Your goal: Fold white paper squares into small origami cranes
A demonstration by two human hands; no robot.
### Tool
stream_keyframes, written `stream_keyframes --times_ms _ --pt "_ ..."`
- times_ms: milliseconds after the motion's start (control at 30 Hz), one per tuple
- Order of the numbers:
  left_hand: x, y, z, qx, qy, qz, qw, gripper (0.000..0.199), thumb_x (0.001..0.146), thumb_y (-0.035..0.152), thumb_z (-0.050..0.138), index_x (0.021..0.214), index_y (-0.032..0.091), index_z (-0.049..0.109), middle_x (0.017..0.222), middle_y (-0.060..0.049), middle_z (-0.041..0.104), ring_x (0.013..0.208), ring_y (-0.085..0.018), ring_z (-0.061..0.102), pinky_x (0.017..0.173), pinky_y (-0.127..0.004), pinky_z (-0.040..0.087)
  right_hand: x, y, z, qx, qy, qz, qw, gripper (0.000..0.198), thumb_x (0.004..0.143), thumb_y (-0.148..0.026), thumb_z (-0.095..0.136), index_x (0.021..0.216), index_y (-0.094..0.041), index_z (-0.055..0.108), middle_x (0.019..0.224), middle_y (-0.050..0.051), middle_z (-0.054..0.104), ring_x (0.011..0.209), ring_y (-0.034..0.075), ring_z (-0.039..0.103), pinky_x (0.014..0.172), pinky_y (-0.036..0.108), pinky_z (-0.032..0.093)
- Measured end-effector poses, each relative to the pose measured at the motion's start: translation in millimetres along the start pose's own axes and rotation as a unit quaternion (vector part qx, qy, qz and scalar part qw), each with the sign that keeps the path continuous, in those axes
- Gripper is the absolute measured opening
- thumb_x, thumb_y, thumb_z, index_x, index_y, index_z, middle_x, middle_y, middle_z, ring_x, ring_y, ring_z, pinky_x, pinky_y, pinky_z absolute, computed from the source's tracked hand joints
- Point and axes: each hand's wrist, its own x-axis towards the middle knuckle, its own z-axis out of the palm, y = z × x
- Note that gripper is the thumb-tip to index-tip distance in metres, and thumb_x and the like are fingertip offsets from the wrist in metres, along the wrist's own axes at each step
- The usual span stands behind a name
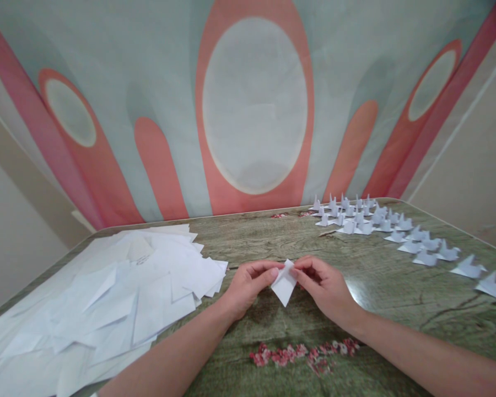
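A small white folded paper (pixel 284 285), shaped like a diamond, is held up between both my hands over the middle of the table. My left hand (pixel 252 284) pinches its left upper edge between thumb and fingers. On the opposite edge, my right hand (pixel 323 286) grips it the same way, close to the top corner. The paper's lower point hangs free. Its finer folds are too small to make out.
A wide, untidy pile of white paper sheets (pixel 107 309) covers the left of the wood-patterned table (pixel 248 237). Several folded paper cranes (pixel 425 257) stand in rows along the right and far right. Behind the table hangs a coral and grey-green patterned backdrop (pixel 252 204).
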Motion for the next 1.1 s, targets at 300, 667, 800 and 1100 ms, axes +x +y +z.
stream_keyframes --times_ms 300,667,800,1100 --pt "0 -7 7 0.009 -0.003 0.079 0.997 0.038 0.066 0.029 0.072 0.098 0.017 0.056 0.094 -0.005 0.063 0.086 -0.017 0.058 0.075 -0.025 0.044 2 5 -2 -0.036 0.023 -0.029 0.999 0.017 0.083 -0.032 0.053 0.079 -0.018 0.062 0.077 0.003 0.062 0.070 0.016 0.057 0.064 0.027 0.045" --pt "0 -14 7 0.214 0.154 0.116 0.957 0.011 0.067 0.012 0.063 0.077 0.015 0.064 0.075 -0.003 0.067 0.067 -0.014 0.059 0.065 -0.024 0.046 -4 -4 -1 -0.049 -0.004 -0.088 0.995 0.011 0.084 -0.026 0.053 0.087 -0.020 0.062 0.084 0.003 0.064 0.076 0.015 0.059 0.067 0.024 0.047" --pt "-2 -13 9 0.236 0.157 0.128 0.950 0.013 0.065 0.009 0.063 0.076 0.016 0.066 0.078 -0.003 0.069 0.070 -0.015 0.061 0.068 -0.025 0.047 -3 -4 -1 -0.055 0.034 -0.066 0.996 0.014 0.082 -0.026 0.056 0.094 -0.019 0.059 0.083 0.003 0.064 0.073 0.014 0.060 0.065 0.023 0.048" --pt "-4 -9 12 0.182 0.156 0.156 0.958 0.013 0.067 0.007 0.062 0.076 0.016 0.065 0.083 -0.003 0.069 0.078 -0.016 0.063 0.073 -0.026 0.049 -4 -7 -1 -0.080 -0.007 -0.178 0.981 0.012 0.083 -0.016 0.052 0.089 -0.020 0.061 0.082 0.004 0.062 0.075 0.015 0.058 0.063 0.025 0.048"
